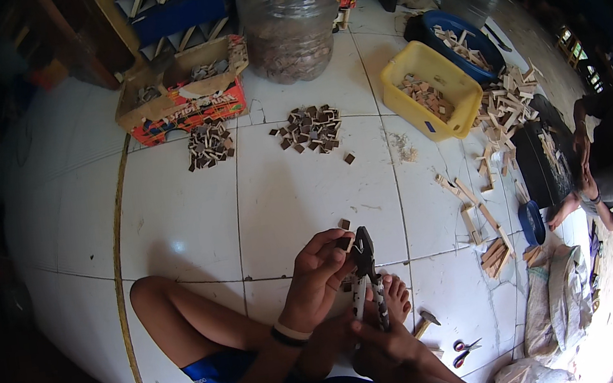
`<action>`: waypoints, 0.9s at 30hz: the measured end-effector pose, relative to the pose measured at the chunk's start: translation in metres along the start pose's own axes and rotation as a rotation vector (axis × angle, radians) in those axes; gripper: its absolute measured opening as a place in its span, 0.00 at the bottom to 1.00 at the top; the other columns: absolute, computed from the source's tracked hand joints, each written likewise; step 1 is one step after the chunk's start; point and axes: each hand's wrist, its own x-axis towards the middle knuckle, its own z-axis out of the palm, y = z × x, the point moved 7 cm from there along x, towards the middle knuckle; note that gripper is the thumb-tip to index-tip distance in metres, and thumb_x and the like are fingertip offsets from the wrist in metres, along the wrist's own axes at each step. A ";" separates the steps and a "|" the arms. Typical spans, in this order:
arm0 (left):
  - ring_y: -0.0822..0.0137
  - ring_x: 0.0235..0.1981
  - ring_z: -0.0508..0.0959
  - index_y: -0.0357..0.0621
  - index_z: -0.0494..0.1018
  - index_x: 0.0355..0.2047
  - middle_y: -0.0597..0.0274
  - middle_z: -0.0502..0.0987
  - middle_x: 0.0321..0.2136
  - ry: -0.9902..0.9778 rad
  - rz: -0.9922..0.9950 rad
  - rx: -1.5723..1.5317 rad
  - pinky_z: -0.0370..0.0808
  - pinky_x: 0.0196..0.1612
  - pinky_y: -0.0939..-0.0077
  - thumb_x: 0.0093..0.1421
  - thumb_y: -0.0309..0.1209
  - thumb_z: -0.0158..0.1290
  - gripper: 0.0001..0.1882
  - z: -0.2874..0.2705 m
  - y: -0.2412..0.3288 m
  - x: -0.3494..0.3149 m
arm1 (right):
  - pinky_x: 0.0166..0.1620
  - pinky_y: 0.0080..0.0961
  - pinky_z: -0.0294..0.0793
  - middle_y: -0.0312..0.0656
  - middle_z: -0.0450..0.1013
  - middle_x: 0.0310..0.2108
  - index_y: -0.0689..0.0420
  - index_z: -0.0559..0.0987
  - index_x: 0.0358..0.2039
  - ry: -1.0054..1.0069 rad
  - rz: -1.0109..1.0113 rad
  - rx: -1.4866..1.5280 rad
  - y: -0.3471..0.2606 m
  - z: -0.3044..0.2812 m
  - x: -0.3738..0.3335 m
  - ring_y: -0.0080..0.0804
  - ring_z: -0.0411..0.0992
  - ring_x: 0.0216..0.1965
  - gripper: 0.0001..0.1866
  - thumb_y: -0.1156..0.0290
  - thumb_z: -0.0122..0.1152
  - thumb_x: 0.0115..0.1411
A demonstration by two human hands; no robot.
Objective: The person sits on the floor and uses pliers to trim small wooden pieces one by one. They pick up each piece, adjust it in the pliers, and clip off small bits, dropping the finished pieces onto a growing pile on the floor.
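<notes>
The left hand (311, 284) grips a small dark-faced square piece (344, 243) between thumb and fingers, at the side of the head of the pincers (363, 254); whether the two touch cannot be determined. The right hand (393, 341) is closed around the lower part of the pincers' handles, with the head pointing away from the person. A loose piece (344, 224) lies on the tiled floor (308, 207) just beyond the left fingertips. A bare foot (396, 296) is just beyond the right hand. Just right of the right hand lies a hammer (427, 320), and a little farther right, a pair of scissors (463, 351). Well to the right of the left hand, wooden strips (483, 213) are scattered. Straight ahead of the left hand, well apart from it, sits a heap of dark-faced pieces (315, 127), with a second heap (209, 145) to its left. Beyond these stand a yellow tub (396, 94) ahead-right, a red-printed carton (226, 100) ahead-left and, farthest from the hands, a clear plastic container (286, 8).
</notes>
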 end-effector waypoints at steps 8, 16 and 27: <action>0.56 0.59 0.76 0.39 0.75 0.45 0.55 0.79 0.50 -0.026 0.031 0.152 0.69 0.70 0.52 0.65 0.27 0.62 0.11 -0.049 -0.012 0.049 | 0.52 0.58 0.66 0.59 0.73 0.44 0.57 0.77 0.47 0.385 0.210 -0.204 0.062 -0.011 0.025 0.65 0.69 0.50 0.22 0.57 0.66 0.58; 0.66 0.58 0.75 0.34 0.76 0.53 0.57 0.76 0.58 0.256 0.335 0.898 0.70 0.63 0.67 0.68 0.31 0.59 0.17 -0.099 0.064 0.167 | 0.51 0.32 0.78 0.42 0.78 0.44 0.58 0.76 0.52 0.457 0.192 1.260 0.092 -0.017 -0.022 0.33 0.78 0.48 0.12 0.72 0.56 0.70; 0.44 0.67 0.63 0.43 0.78 0.46 0.54 0.74 0.58 0.008 0.442 1.776 0.57 0.71 0.45 0.55 0.36 0.69 0.20 -0.128 -0.030 0.015 | 0.63 0.37 0.75 0.44 0.79 0.52 0.63 0.74 0.57 0.445 0.189 1.392 0.106 0.006 -0.033 0.39 0.76 0.57 0.16 0.79 0.52 0.70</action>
